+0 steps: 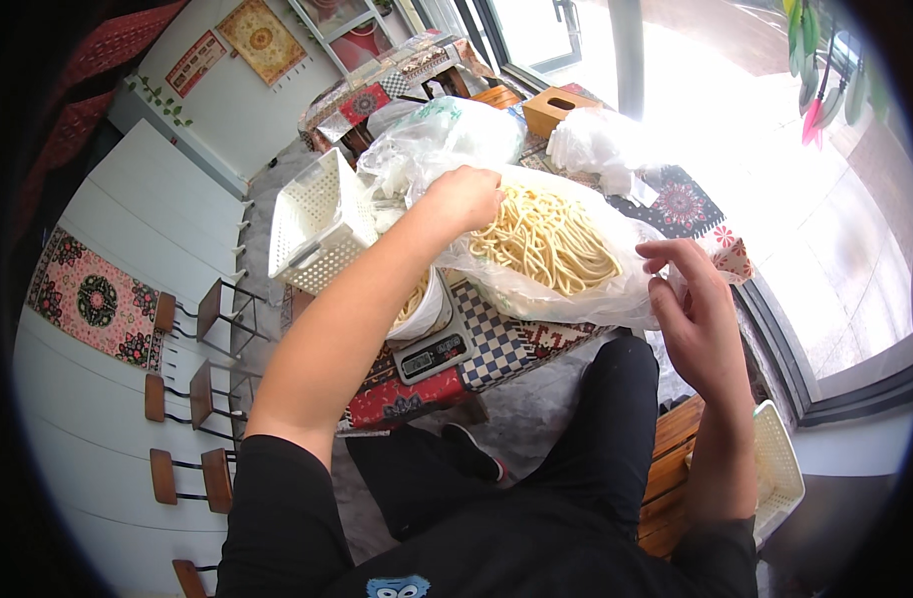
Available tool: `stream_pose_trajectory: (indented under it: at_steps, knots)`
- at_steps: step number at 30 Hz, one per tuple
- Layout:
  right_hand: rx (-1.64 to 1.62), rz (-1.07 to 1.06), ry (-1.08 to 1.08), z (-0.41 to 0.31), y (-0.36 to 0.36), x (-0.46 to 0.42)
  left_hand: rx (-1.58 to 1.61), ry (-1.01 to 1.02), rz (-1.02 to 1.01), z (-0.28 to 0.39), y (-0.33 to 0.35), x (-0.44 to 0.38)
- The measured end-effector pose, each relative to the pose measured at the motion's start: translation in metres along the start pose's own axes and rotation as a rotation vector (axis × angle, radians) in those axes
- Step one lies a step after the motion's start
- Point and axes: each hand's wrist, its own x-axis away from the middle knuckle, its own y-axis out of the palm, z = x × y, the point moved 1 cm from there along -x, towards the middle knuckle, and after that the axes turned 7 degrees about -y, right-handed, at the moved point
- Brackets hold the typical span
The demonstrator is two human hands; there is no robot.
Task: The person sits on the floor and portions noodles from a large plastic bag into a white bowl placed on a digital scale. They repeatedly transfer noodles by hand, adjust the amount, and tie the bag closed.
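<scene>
Thick pale noodles (550,243) lie in a large open clear plastic bag (501,288) on the table. At the bag's upper left edge is my left hand (468,196), its fingers curled at the plastic beside the noodles; whether they grip it is hidden. My right hand (688,299) is at the bag's right end, thumb and fingers apart, with plastic film close by. Below my left forearm, a white container lined with plastic (426,314) holds more noodles and stands on a digital kitchen scale (435,355) with a lit display.
A white perforated plastic basket (322,224) stands left of the bag. Behind are another filled plastic bag (464,131), a wooden tissue box (557,111) and a stack of white plastic bags (598,146). A wooden bench (669,478) and a second basket (782,471) are at the right.
</scene>
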Motion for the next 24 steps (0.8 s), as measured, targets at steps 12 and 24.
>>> stream_pose_trajectory:
  at_steps: [12, 24]
  knots:
    - [-0.045, -0.018, 0.072, -0.002, -0.006, -0.002, 0.479, 0.034, 0.134, -0.002, -0.011, -0.009]
    - [-0.029, -0.005, 0.024, -0.001, -0.008, -0.003, 0.569, 0.329, 0.539, 0.013, -0.146, 0.089]
